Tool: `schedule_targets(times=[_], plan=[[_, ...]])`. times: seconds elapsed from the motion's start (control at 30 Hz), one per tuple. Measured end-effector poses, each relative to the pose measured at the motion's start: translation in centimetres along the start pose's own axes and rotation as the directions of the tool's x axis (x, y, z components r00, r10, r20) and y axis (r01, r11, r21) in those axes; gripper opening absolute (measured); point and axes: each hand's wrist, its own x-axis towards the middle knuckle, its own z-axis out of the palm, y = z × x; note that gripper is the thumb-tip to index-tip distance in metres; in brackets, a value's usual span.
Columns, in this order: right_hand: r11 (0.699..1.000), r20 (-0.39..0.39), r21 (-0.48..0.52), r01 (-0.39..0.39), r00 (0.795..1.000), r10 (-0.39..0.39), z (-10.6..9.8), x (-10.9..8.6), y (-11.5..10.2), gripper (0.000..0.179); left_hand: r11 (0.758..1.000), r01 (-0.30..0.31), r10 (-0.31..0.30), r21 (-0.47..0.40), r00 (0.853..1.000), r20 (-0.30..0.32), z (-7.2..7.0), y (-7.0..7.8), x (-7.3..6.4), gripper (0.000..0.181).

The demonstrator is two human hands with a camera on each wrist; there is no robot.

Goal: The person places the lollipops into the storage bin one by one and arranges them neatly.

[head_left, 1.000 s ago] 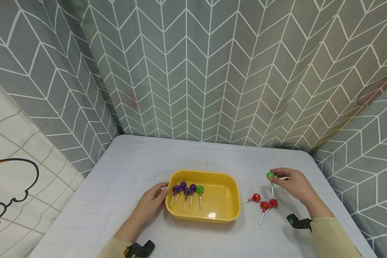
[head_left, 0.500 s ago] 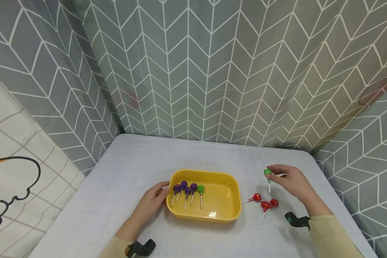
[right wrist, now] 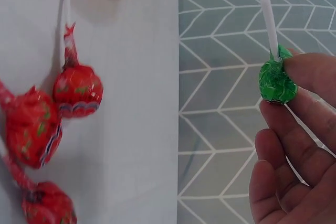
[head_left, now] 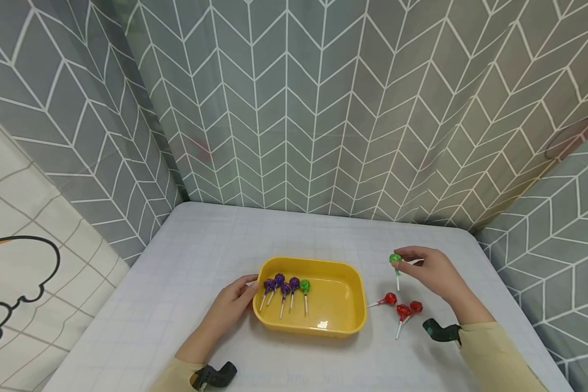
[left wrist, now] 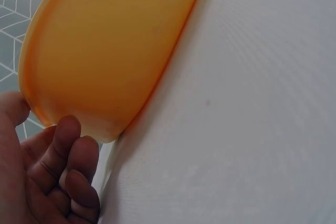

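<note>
In the head view, my right hand [head_left: 433, 269] pinches a green lollipop [head_left: 395, 258] by its wrapped head, raised over the table with its white stick pointing down. The right wrist view shows this green lollipop [right wrist: 278, 81] between thumb and fingertips. My left hand [head_left: 233, 301] holds the left end of a yellow tray [head_left: 330, 326], thumb at the rim and other fingers against the outer wall. Inside the tray's left half lie several purple lollipops [head_left: 285, 289] and one green lollipop [head_left: 305, 286], sticks toward the near side.
Three red lollipops [head_left: 403, 312] lie on the white table [head_left: 215, 234] between the tray and my right forearm. One stick points at the tray's right wall. A patterned grey curtain [head_left: 299, 109] hangs behind the table. Each wrist carries a black camera [head_left: 441, 330].
My right hand has moved left and slightly up with the green lollipop, toward the tray. The left hand, tray and red lollipops have stayed in place.
</note>
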Motion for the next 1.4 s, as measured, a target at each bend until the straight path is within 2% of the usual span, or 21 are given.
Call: schedule_targets(times=[0.2,0.47,0.97,1.17,1.4], plan=[[0.998,-0.013,0.004,0.058,0.998,-0.058,0.4,0.2,-0.8,0.044,1.000,0.004,-0.004,-0.009,1.000,0.004,0.0,0.1,0.0,0.040],[0.999,0.004,0.014,0.040,0.999,-0.041,1.0,0.5,-2.0,0.046,1.000,0.008,-0.008,-0.019,1.000,0.007,0.1,0.2,0.0,0.040],[0.996,0.020,0.026,0.087,0.996,-0.088,2.1,1.2,-4.0,0.041,1.000,-0.003,0.003,-0.011,1.000,0.005,0.1,0.3,0.2,0.037],[0.992,0.020,0.031,0.123,0.992,-0.123,2.8,1.4,-4.6,0.040,0.999,0.015,-0.014,-0.029,1.000,0.011,0.1,0.2,0.3,0.038],[0.990,0.032,0.064,0.127,0.991,-0.129,3.5,1.4,-5.3,0.038,0.999,0.018,-0.018,-0.030,1.000,0.009,0.1,0.2,0.3,0.036]])
